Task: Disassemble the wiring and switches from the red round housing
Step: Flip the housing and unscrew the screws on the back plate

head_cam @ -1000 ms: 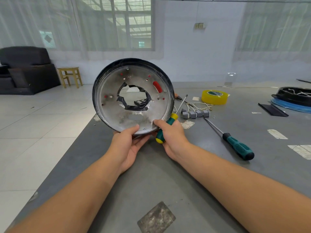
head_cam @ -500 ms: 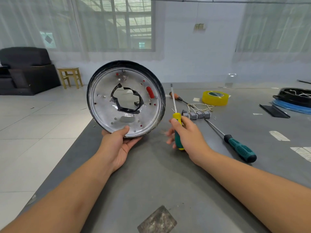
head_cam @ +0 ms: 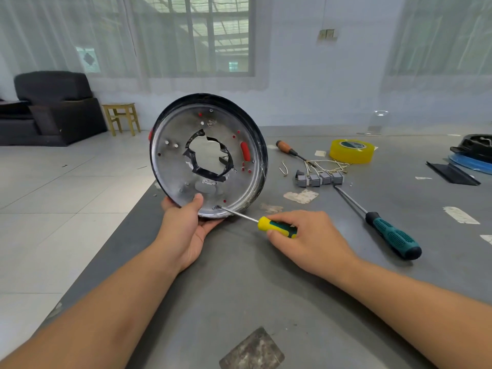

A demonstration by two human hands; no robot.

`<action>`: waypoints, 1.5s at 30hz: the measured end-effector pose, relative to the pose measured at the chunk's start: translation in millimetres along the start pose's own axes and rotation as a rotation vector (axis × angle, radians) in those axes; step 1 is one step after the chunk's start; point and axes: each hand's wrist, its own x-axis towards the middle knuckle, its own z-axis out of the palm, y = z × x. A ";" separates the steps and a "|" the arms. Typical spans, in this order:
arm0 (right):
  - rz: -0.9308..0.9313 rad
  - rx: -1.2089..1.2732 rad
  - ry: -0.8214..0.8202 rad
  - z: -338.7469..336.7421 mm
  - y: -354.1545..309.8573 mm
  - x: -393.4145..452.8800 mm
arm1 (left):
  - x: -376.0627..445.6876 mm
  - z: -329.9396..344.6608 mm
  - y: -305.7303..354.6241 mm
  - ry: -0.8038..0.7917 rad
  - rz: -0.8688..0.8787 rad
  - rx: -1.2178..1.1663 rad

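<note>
The round housing (head_cam: 175, 169) stands on edge at the grey table's left side, its silvery inner plate facing me, red showing through small holes and a slot. My left hand (head_cam: 186, 227) grips its bottom rim, thumb on the plate. My right hand (head_cam: 306, 238) holds a yellow-and-green screwdriver (head_cam: 277, 228); its tip touches a screw near the plate's lower rim. Several grey switches (head_cam: 318, 179) with pale wires (head_cam: 327, 165) lie loose on the table to the right.
A larger green-handled screwdriver (head_cam: 391, 235) lies right of my right hand. A brown-handled screwdriver (head_cam: 286, 148), a yellow tape roll (head_cam: 351, 151) and a black-and-blue part (head_cam: 471, 153) sit farther back. The table's left edge (head_cam: 133, 209) runs beside the housing.
My right hand swung the screwdriver from upright down to the left, bringing its tip onto the plate's lower rim. The housing turned slightly and shifted right in my left hand.
</note>
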 end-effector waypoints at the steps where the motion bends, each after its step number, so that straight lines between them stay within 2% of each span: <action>1: -0.023 -0.020 -0.002 0.3 -1.0 -1.0 | 0.0 -0.3 -0.3 0.000 0.001 0.007; 9: -0.083 -0.036 -0.024 -0.2 -3.1 -1.9 | 1.2 -1.8 -2.0 -0.007 0.012 0.031; 19: -0.049 -0.011 -0.035 -1.3 -4.0 -2.3 | 0.2 -0.3 -1.2 0.001 0.004 0.015; 25: 0.008 -0.028 -0.057 -1.9 -7.8 -3.8 | -1.3 0.0 -4.8 -0.020 0.078 0.069; 28: 0.061 -0.001 -0.120 -2.3 -11.8 -3.3 | -2.6 0.2 -7.4 -0.057 0.133 0.116; 30: 0.143 0.125 -0.199 -4.2 -14.9 -1.1 | -4.2 1.0 -8.5 -0.088 0.160 0.144; 34: 0.519 0.637 -0.347 -12.3 -26.8 2.6 | -5.6 3.0 -10.6 -0.109 0.187 0.174; 38: 0.782 0.915 -0.483 -22.3 -35.2 6.3 | -4.6 1.6 -10.8 -0.091 0.181 0.139; 42: 0.887 1.070 -0.575 -28.0 -34.1 8.4 | -5.6 2.6 -11.8 -0.092 0.194 0.161; 45: 0.843 1.006 -0.553 -25.9 -34.5 7.4 | -5.0 2.6 -12.3 -0.087 0.194 0.189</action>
